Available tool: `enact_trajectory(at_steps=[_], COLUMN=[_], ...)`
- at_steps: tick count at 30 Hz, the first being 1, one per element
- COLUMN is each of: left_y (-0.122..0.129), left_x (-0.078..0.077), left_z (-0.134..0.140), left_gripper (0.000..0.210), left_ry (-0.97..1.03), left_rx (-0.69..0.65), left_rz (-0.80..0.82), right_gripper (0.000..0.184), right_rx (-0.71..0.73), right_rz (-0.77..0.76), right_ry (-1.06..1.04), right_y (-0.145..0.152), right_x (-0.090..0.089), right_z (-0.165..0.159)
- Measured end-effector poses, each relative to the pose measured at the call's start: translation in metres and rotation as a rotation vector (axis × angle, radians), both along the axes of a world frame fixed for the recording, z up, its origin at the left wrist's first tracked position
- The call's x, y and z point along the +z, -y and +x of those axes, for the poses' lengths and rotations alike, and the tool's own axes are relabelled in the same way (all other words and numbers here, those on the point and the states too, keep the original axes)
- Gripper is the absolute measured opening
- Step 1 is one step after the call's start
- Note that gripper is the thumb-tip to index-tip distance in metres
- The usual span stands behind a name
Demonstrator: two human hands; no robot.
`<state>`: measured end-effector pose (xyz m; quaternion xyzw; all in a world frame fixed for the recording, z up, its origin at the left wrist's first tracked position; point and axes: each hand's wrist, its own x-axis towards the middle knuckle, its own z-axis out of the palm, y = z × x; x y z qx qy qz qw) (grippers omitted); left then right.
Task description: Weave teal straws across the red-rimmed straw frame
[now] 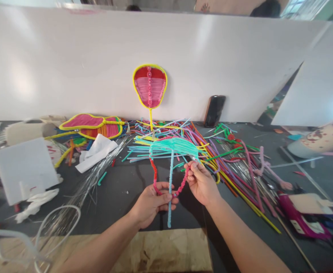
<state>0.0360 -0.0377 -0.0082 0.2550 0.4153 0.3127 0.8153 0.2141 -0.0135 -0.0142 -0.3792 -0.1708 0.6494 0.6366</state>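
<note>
Above the dark table, both hands hold a pipe cleaner fan [173, 146]. Its top is filled with turquoise strands, and its lower outline is a red and pink twisted loop. A light blue pipe cleaner stem [169, 216] runs down its middle and out below. My left hand [155, 203] pinches the stem where it crosses the bottom of the loop. With thumb and forefinger, my right hand [202, 182] grips the pink right side of the loop, just under the turquoise part. The lower half between the strands and the loop is unfilled.
A finished pink fan with yellow edging [150, 85] stands against the white board [69, 68]. Loose pipe cleaners [231, 178] spread behind and right. Wires [98, 170], white paper [26, 167] and yellow-edged pieces [90, 121] lie left; a phone [215, 110] leans at the back; a magenta glue gun [303, 220] lies right.
</note>
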Motion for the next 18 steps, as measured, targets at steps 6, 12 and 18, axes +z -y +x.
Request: enact_trajectory(at_steps=[6, 12, 18], left_y=[0.001, -0.004, -0.004], left_x=[-0.001, -0.004, -0.006], left_z=[0.003, -0.002, -0.003], left_gripper=[0.033, 0.029, 0.030], left_ry=[0.038, 0.051, 0.063], left_rx=[0.016, 0.069, 0.070], left_rz=[-0.008, 0.037, 0.071], right_gripper=[0.021, 0.027, 0.021], right_rx=[0.010, 0.242, 0.427], right_rz=[-0.006, -0.007, 0.053], right_ry=[0.043, 0.147, 0.279], right_y=[-0.001, 0.001, 0.011], right_x=[0.000, -0.001, 0.000], right_z=[0.002, 0.004, -0.009])
